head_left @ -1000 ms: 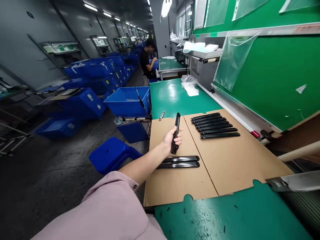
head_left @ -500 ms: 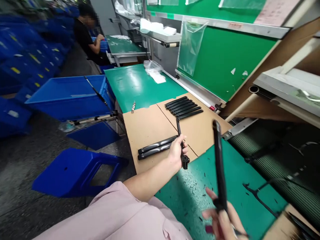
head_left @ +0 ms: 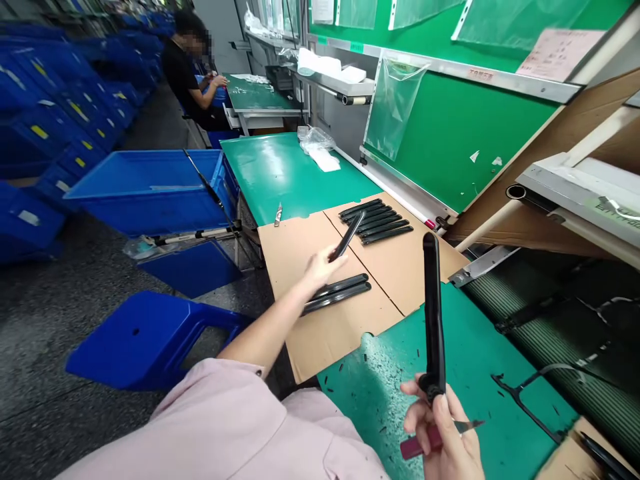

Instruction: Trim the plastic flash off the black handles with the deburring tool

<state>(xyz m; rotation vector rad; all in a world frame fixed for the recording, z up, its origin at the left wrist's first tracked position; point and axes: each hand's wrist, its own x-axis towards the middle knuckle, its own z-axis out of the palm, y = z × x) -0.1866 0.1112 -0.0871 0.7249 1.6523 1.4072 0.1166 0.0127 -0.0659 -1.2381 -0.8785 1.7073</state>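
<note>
My left hand [head_left: 320,268] is closed on a long black plastic strip [head_left: 347,235], held tilted above the brown cardboard sheet [head_left: 320,333]. Just below that hand lie two black strips [head_left: 345,293] side by side on the cardboard. Further back, a row of several black strips [head_left: 376,220] rests on the second cardboard sheet. My right hand [head_left: 445,437] at the bottom grips another black strip [head_left: 433,313] upright, together with a small knife with a red handle [head_left: 425,441].
Green workbench [head_left: 280,173] with a green back panel [head_left: 450,140]. A small knife [head_left: 278,213] lies at the cardboard's far edge. Blue bins [head_left: 150,190] and a blue stool [head_left: 145,340] stand left. A person sits at the far table. A conveyor [head_left: 560,347] runs right.
My left hand has moved away from me over the cardboard and tilted its strip. My right hand with its upright strip has come further into view; a red-handled knife now shows in it.
</note>
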